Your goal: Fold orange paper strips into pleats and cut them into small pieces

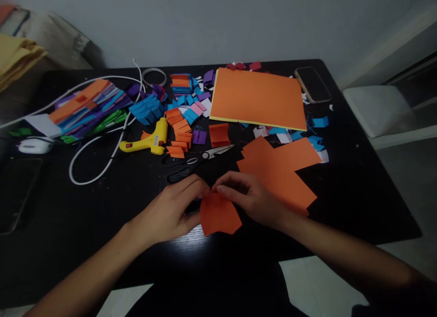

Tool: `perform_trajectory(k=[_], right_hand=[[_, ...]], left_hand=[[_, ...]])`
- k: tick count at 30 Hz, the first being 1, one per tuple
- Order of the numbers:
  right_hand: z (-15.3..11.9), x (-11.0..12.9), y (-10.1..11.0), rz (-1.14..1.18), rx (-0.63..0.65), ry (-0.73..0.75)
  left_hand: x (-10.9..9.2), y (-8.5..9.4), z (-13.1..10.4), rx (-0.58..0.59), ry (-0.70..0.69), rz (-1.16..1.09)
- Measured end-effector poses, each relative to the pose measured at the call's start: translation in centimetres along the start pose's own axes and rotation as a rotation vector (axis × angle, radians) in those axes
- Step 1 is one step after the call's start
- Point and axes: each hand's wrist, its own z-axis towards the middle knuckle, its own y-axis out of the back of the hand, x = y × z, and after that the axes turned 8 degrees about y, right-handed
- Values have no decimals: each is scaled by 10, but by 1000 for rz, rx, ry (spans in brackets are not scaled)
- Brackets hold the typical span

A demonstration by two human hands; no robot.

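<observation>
A small piece of orange paper (220,214) is held between both hands above the near edge of the black table (143,258). My left hand (177,208) pinches its upper left side, with the fingertips partly behind the paper. On the top edge, the thumb and fingers of my right hand (251,196) are closed around the paper. Just beyond the hands lie black-handled scissors (205,156), blades pointing right. Cut orange sheets (280,167) lie partly under my right hand and forearm.
A yellow glue gun (148,142), a looped white cable (73,160) and stacked paper strips (92,103) are at the left. Folded orange pieces (179,130) lie mid-table. Farther back are a large orange sheet (259,98) and a phone (312,84). A white mouse (35,145) sits far left.
</observation>
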Motion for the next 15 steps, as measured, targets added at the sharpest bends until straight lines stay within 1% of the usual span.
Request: perform_trajectory(k=[4, 7, 10, 13, 15], right_hand=[[-1, 2, 4, -10, 53, 19], [-3, 5, 9, 3, 134, 62], [-4, 7, 12, -128, 201, 205], [-4, 6, 13, -334, 256, 370], [-3, 3, 13, -405, 281, 441]], left_hand=[[0, 2, 0, -6, -20, -46], [-1, 4, 1, 13, -22, -100], [-1, 5, 0, 33, -7, -108], [0, 3, 0, 21, -9, -94], [2, 2, -1, 11, -17, -74]])
